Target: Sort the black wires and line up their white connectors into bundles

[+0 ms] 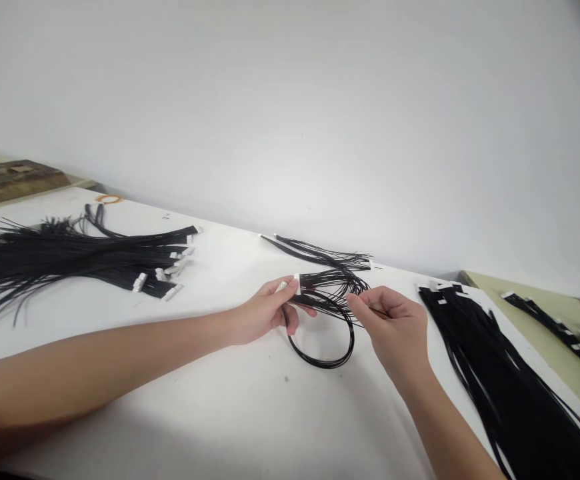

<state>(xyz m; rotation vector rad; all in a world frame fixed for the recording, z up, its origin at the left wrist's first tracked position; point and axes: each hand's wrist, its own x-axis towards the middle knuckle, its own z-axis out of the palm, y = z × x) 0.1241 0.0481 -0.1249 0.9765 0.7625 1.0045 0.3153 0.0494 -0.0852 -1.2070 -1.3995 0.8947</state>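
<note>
My left hand (pixel 270 308) is closed on the white connector end of a black wire harness (pixel 327 285), just above the table. Many thin black wires fan out from the connector toward the right, and several of them bend down in a loop (pixel 326 363). My right hand (pixel 395 317) pinches black wires of the same harness between thumb and fingers. What lies deeper inside the right fingers is hidden. Right behind the held harness, more black wires with white connectors (pixel 315 250) lie on the table.
A large pile of black wire harnesses (pixel 95 253) covers the left of the white table (pixel 195 413). Another thick bundle (pixel 510 387) lies at the right, with further cables (pixel 560 327) beyond it. An orange ring (pixel 109 199) sits at the back left, before the wall (pixel 290 120).
</note>
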